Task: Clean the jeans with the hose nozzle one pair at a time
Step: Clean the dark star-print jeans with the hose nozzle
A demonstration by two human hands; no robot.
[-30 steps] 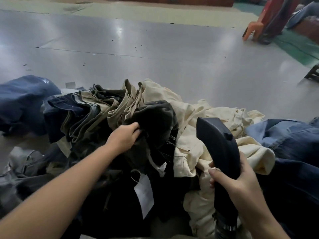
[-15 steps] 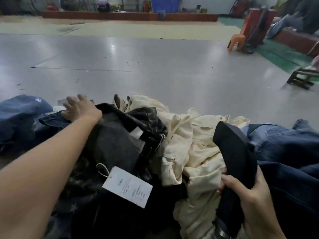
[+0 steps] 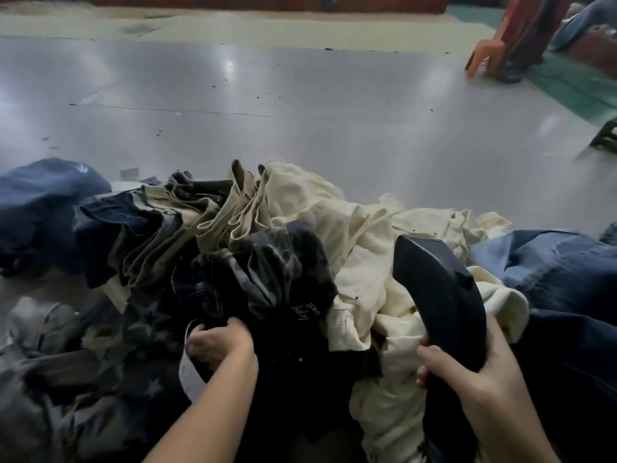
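1. Jeans heap [image 3: 253,248]: a crumpled pile across the lower half of the frame, lying on a grey floor [image 3: 300,105].
2. Left hand [image 3: 217,342]: lower centre-left; its grip is clenched on a fold of the dark patterned jeans [image 3: 277,272] at the middle of the heap. A white tag [image 3: 190,379] shows just below the fingers.
3. Right hand [image 3: 474,379]: lower right; its grip is wrapped round the lower part of the hose nozzle [image 3: 440,295], a dark curved body that rises up and to the left, its head above the cream jeans [image 3: 360,228].
4. Cream jeans: centre to centre-right, touching the dark patterned pair on the left and passing behind the nozzle.
5. Khaki jeans [image 3: 213,215]: folded in ridges, upper left of the heap.
6. Blue jeans [image 3: 561,272]: right edge, beside the nozzle; another blue pair [image 3: 43,198] lies at the left edge.
7. Star-printed fabric [image 3: 133,362]: lower left, under the left forearm.
8. Orange chair [image 3: 484,51]: upper right, well apart from the heap.
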